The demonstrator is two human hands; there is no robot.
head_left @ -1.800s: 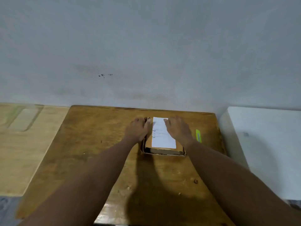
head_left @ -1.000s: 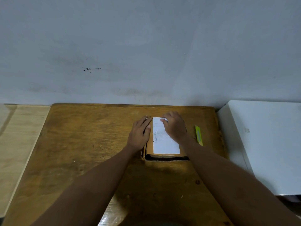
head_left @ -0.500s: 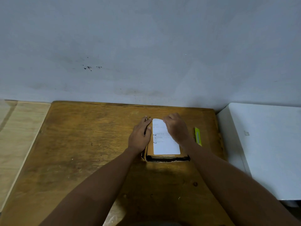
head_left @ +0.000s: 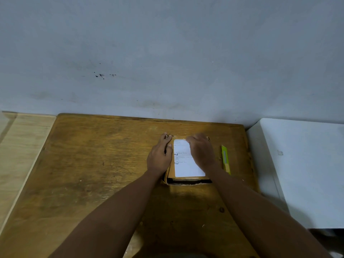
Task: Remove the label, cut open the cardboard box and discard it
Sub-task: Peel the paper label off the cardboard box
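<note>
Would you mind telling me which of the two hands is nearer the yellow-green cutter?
The right hand, resting on the label; the cutter lies just beside it, while the left hand sits across the box.

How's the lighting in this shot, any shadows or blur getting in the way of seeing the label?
Head view: dim, warm light; the white label is the brightest thing and its print is too soft to read. A shadow falls on the wooden table near the box. The right hand looks slightly blurred; the left hand is sharper.
</note>
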